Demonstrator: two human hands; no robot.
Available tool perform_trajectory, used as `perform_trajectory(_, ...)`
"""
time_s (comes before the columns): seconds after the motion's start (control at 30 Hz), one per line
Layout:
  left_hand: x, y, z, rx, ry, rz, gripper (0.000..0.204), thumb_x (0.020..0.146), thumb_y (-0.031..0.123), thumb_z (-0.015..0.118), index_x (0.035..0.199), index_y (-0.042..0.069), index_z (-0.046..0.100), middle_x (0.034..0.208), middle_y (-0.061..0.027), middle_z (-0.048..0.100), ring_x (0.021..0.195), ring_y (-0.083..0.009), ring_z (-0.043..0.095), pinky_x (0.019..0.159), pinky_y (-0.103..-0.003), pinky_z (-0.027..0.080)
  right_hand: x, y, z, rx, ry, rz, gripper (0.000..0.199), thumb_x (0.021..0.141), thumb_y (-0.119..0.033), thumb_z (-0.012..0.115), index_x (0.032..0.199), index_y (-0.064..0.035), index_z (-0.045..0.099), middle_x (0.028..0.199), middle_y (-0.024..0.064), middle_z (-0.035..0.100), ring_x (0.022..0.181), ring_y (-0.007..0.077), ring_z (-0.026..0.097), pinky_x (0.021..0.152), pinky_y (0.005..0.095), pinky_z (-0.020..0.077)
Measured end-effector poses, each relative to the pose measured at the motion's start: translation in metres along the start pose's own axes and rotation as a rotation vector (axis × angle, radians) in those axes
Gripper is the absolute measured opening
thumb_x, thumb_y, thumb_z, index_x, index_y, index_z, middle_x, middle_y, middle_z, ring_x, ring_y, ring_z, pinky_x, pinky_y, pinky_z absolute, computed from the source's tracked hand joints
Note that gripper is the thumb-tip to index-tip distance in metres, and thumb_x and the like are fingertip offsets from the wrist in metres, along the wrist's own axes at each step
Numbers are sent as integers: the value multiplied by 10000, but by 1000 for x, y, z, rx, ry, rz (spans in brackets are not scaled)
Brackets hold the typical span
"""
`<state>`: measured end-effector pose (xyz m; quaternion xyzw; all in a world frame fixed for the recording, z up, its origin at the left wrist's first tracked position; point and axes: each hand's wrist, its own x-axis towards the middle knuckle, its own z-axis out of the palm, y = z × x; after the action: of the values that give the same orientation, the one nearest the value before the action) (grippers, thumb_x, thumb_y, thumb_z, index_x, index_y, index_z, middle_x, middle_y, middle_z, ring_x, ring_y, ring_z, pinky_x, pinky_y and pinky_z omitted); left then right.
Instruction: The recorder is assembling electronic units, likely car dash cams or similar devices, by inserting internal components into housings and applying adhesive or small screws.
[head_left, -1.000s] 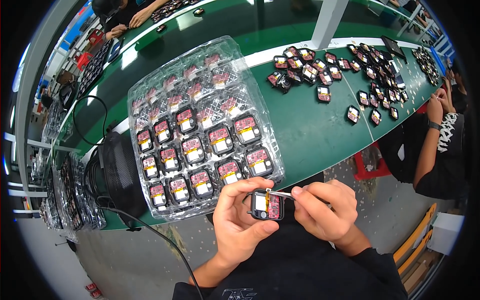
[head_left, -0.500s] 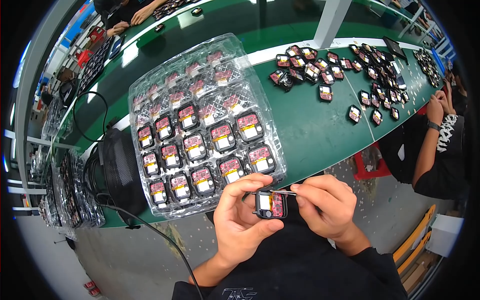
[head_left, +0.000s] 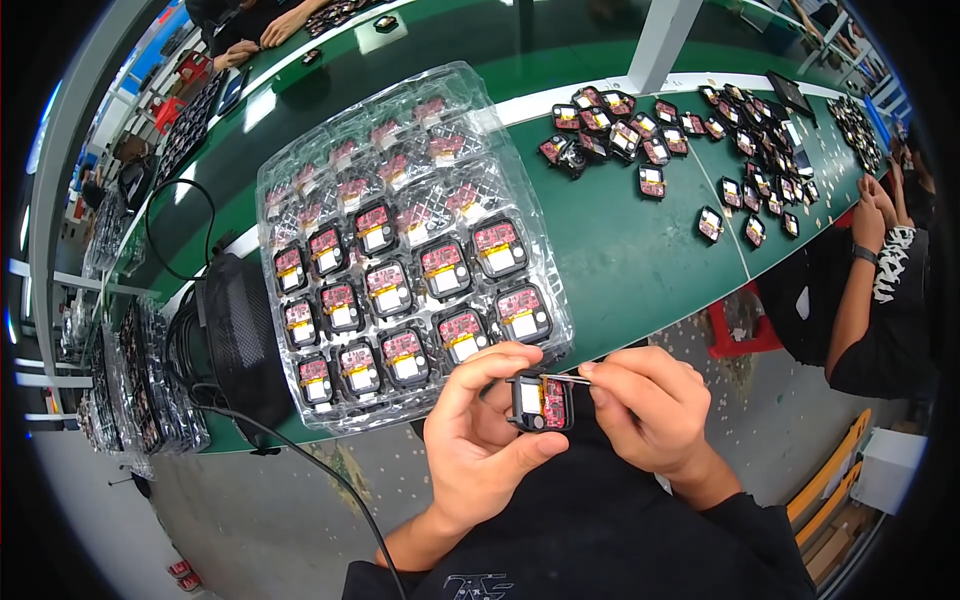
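Between the thumb and fingers of my left hand (head_left: 480,425) sits a small black watch-like case (head_left: 542,402). Its open side faces up and shows a red circuit board, a white block and a strip of yellow tape. My right hand (head_left: 650,405) pinches thin metal tweezers (head_left: 566,379), whose tips reach the upper part of the case over the yellow tape. Whether the tips grip anything is too small to tell. Just beyond my left hand lies a clear plastic tray (head_left: 548,255), its nearer pockets filled with several similar cases (head_left: 463,336).
Many loose cases (head_left: 652,181) lie on the green table (head_left: 620,280) to the right. A black mesh bag (head_left: 240,325) with a cable stands left of the tray, near stacked trays (head_left: 165,390). A grey post (head_left: 663,45) rises behind. Co-workers sit at far left and right.
Both hands, the case and the tweezers have shifted very slightly upward. The tweezer tips still meet the upper part of the case.
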<state>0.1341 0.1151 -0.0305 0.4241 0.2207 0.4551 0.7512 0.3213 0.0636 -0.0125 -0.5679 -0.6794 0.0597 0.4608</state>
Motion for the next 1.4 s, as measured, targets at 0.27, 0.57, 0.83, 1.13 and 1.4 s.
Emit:
perform_trajectory(0.27,2,5,-2,120,6,59,648,785,-101,841,1352,-41,532,1409,-203,508,1243,-257,600,953,-342,575,-2,6,6,-129,23,-158,349,689,15,757,1037,4,762,859,69,664,575,160,595,497,291,482)
perform_trajectory(0.57,-7,9,-10,54,24,21,648,769,-128,838,1327,-41,522,1383,-213,539,1225,-241,608,955,-347,590,7,11,3,-142,-68,-246,323,741,-15,711,1059,-10,766,891,73,675,618,178,605,530,300,485)
perform_trajectory(0.83,-3,14,-13,788,67,520,585,691,45,954,1166,20,613,1137,-176,648,1040,-285,688,859,-391,605,19,-23,-9,406,-222,214,417,776,-203,896,1091,5,720,987,133,704,719,156,661,553,259,510)
perform_trajectory(1.13,-9,30,-25,987,253,779,487,774,49,890,1197,25,652,1206,-177,633,931,-275,685,771,-347,610,88,-21,33,-102,-67,-223,220,837,-5,763,1055,-23,745,935,128,747,795,288,742,646,364,594)
perform_trajectory(1.4,-19,67,-3,425,-38,993,139,839,-42,711,966,16,716,960,-151,703,801,-313,723,669,-375,595,151,28,71,-253,-295,-294,160,841,-82,736,1001,-81,728,1028,73,730,882,339,706,755,420,578)
